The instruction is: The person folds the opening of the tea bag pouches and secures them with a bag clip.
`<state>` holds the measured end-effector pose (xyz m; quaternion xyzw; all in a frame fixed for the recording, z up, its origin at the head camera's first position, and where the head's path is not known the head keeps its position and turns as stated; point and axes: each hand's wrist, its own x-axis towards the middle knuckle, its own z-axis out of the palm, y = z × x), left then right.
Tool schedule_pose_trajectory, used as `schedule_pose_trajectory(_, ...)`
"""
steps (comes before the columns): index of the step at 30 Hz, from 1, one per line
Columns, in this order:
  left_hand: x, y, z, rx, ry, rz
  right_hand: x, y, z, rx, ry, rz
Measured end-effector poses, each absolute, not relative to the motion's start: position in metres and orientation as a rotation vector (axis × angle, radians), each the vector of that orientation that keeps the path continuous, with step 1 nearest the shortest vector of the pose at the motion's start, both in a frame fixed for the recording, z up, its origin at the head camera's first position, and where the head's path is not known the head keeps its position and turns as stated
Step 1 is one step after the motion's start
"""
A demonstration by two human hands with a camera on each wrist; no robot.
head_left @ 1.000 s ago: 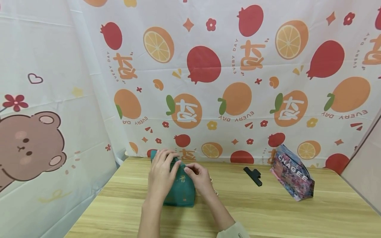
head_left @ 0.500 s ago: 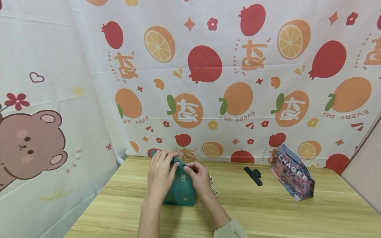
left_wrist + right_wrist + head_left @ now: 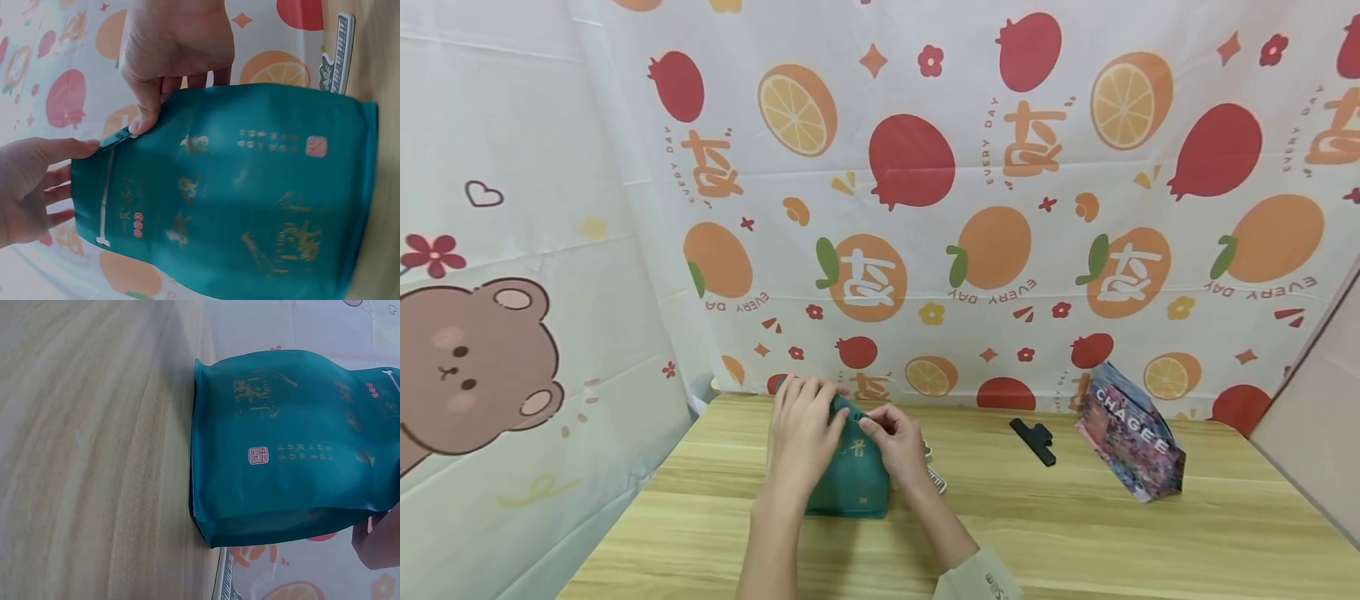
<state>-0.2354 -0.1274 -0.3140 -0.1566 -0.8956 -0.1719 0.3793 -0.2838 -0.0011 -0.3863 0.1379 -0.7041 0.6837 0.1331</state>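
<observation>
A teal foil pouch (image 3: 847,487) with gold lettering stands upright on the wooden table, and its front fills much of the left wrist view. My left hand (image 3: 801,433) grips the pouch's top edge from the left, thumb on the front and the other fingers behind. At the top right corner my right hand (image 3: 898,446) pinches the same edge between thumb and fingers. Between the two thumbs, a narrow folded strip (image 3: 115,137) of the top edge shows. Just below the top, a pale line (image 3: 106,200) crosses the pouch's front.
A black bag clip (image 3: 1033,442) lies on the table (image 3: 1000,533) right of the hands. Farther right stands a colourful pouch (image 3: 1131,442) marked CHAGEE. Behind the teal pouch lies a pale piece with a striped pattern (image 3: 340,53). A fruit-printed curtain (image 3: 917,250) hangs at the back.
Both hands keep their hold on the teal pouch's top edge. My right forearm has shifted slightly left, and more of the striped piece shows beside it.
</observation>
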Motion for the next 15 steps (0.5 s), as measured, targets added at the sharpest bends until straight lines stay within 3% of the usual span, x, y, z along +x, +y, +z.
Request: schedule_pose_trajectory(15,-0.242,-0.124,-0.286,-0.46,-2.601,-0.14,-0.282,0.0,-0.389,0.45,-2.041,1.988)
